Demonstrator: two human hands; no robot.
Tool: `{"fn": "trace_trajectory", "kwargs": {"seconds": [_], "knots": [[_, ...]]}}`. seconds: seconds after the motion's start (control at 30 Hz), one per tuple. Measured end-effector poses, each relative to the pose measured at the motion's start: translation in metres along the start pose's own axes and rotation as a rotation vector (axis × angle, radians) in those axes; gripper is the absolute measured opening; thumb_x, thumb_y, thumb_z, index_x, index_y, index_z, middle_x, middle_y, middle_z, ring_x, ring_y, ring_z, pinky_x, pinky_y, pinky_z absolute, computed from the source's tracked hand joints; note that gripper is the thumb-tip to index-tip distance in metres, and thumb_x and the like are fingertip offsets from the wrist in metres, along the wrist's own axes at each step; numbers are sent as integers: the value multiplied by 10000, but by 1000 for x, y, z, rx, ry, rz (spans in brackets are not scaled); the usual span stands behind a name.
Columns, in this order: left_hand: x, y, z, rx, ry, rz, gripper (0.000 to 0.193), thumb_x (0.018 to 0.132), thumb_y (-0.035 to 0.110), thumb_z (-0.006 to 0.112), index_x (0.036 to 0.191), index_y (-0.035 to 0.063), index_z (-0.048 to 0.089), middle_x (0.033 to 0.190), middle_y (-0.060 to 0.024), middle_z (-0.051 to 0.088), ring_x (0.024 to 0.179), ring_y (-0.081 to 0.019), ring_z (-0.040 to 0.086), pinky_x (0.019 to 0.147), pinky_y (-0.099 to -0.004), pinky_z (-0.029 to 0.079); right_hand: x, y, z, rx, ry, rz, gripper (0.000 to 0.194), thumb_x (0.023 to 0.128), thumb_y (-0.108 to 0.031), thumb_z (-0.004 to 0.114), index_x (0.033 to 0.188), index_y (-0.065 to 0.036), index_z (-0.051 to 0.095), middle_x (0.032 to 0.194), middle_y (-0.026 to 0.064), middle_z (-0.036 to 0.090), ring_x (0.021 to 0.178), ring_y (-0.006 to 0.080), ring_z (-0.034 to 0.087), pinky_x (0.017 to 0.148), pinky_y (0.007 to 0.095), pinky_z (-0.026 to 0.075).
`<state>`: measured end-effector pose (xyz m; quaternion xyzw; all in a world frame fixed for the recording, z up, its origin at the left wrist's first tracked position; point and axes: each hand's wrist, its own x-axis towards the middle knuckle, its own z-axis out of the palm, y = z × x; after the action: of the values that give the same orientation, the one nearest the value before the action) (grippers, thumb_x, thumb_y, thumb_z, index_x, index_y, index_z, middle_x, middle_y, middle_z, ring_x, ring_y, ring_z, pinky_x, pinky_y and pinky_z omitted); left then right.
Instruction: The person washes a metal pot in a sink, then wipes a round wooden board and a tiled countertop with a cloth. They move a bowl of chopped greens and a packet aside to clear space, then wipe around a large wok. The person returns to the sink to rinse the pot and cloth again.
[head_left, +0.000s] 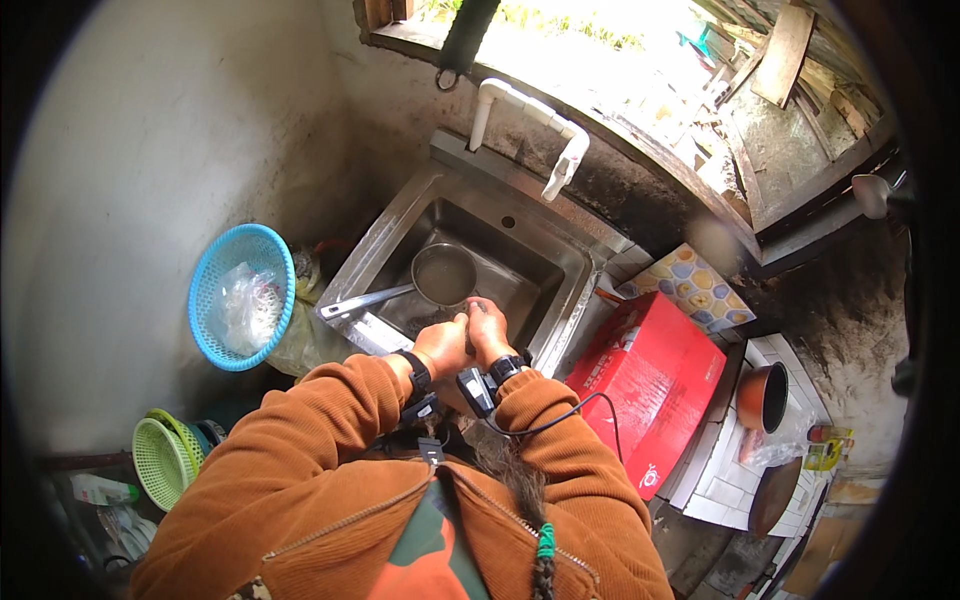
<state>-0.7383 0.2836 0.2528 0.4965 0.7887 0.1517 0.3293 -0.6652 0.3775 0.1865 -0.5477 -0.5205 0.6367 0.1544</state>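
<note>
My left hand (442, 348) and my right hand (487, 327) are pressed together over the near side of a stainless steel sink (540, 330). Their fingers are curled, and some dark material (470, 343) shows between them; most of it is hidden. Just beyond my hands, a round metal ladle or dipper (444, 274) rests in the basin, holding cloudy water. Its long handle (367, 300) reaches over the sink's left rim. More dark bits (424, 322) lie on the basin floor beside my left hand.
A white plastic pipe tap (559, 176) overhangs the sink's back edge. Left stands a blue plastic basket (202, 315) holding a plastic bag (251, 311). A red cardboard box (652, 382) sits close on the right, with an orange pot (752, 397) beyond. A cable (555, 426) hangs from my right wrist.
</note>
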Motion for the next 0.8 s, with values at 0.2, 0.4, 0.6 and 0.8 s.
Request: {"fn": "trace_trajectory", "kwargs": {"seconds": [0.2,0.4,0.6,0.8], "knots": [[-6,-5,10,142,16,250,651,742,361,805,1225,40,511,1106,-215,634,992,-395,672,849,-448,557,0,36,-17,234,66,120,295,1016,-270,553,1214,-75,653,1119,94,687,974,218,648,838,382,533],[-23,9,13,-23,-29,524,755,731,186,794,1414,139,475,1167,-216,540,1046,-420,611,906,-447,543,-43,41,-95,779,93,284,200,1027,-273,549,1084,-95,617,1009,77,659,941,250,633,859,434,538],[-11,39,40,-1174,-860,-229,710,1014,609,410,1396,13,471,1273,-209,632,975,-310,698,764,-369,583,-104,19,-163,942,90,-254,345,1058,-328,503,1264,-60,571,1193,89,651,1131,220,588,1050,406,455],[-29,80,83,-1096,-942,-93,546,985,512,584,1382,157,460,1072,-98,661,981,-224,652,756,-414,578,-163,27,-187,874,51,-301,442,1068,-363,451,1374,-51,518,1344,140,604,1263,242,545,1117,398,402]]}}
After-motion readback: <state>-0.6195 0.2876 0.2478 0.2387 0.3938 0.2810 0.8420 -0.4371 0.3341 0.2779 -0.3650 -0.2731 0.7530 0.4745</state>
